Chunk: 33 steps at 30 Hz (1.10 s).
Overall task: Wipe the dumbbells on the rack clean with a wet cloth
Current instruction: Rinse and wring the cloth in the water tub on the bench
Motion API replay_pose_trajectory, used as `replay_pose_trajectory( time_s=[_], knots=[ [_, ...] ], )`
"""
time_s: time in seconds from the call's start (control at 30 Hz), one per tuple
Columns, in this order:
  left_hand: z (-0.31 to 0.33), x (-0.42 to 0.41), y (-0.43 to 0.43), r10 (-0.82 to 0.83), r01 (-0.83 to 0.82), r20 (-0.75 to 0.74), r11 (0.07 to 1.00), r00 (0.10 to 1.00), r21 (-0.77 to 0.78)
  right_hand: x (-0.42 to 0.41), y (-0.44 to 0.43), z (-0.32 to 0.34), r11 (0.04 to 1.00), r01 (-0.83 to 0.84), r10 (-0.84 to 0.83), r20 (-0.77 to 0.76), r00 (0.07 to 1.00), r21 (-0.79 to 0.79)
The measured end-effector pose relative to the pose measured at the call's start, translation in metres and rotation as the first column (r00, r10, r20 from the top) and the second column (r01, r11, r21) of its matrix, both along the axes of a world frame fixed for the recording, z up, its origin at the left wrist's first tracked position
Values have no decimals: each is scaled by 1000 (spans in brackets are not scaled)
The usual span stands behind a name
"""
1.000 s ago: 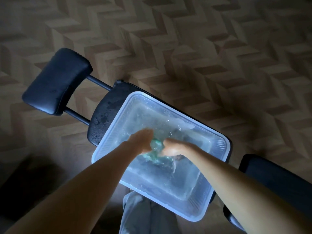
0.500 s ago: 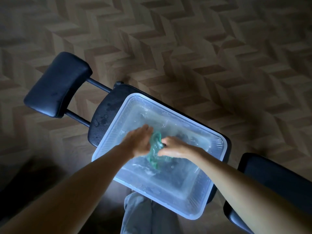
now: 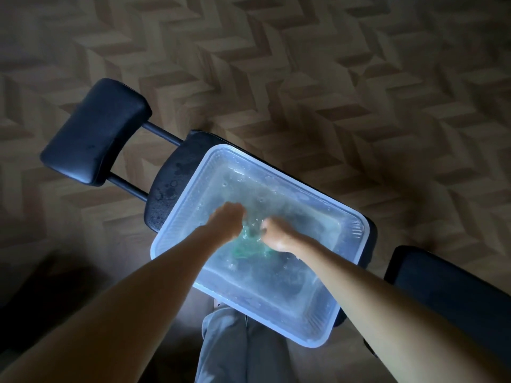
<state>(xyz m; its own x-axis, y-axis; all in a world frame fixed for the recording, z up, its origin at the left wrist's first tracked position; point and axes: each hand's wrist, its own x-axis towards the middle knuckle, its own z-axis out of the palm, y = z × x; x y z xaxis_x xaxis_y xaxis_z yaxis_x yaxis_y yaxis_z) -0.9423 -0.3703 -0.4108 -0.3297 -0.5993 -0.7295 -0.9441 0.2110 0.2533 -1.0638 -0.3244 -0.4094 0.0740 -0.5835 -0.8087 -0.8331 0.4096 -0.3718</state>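
Note:
A green cloth (image 3: 247, 246) lies in the water of a clear plastic tub (image 3: 182, 205), bunched between both hands. My left hand (image 3: 227, 221) grips its left side with fingers curled down into the water. My right hand (image 3: 278, 236) is closed on the right side of the cloth. Most of the cloth is blurred by the rippling water and hidden under my fingers. No dumbbells or rack are in view.
The tub rests on the wet black seat pad (image 3: 171, 183) of a workout bench. A black padded roller (image 3: 95, 132) sticks out at the left on two bars. Another black pad (image 3: 448, 294) lies at the right. My grey trouser legs (image 3: 235, 349) stand below on patterned wood floor (image 3: 331, 78).
The cloth was lifted partly out of the water half a second ago. Both hands have pushed it back down into the water, which now ripples.

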Motion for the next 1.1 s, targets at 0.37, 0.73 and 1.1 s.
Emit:
replay_pose_trajectory(
  time_s=[0.37, 0.73, 1.1],
  knots=[
    [132, 6, -7, 216, -271, -516, 962, 829, -31, 4, -6, 104, 930, 207, -118, 285, 951, -305],
    [144, 25, 20, 473, -272, -446, 854, 760, 443, -6, -8, 159, 653, 693, -605, 761, 234, 306],
    [135, 21, 15, 372, -445, -495, 895, 785, -32, -10, 15, 112, 468, 772, -883, 268, 386, 429]
  ],
)
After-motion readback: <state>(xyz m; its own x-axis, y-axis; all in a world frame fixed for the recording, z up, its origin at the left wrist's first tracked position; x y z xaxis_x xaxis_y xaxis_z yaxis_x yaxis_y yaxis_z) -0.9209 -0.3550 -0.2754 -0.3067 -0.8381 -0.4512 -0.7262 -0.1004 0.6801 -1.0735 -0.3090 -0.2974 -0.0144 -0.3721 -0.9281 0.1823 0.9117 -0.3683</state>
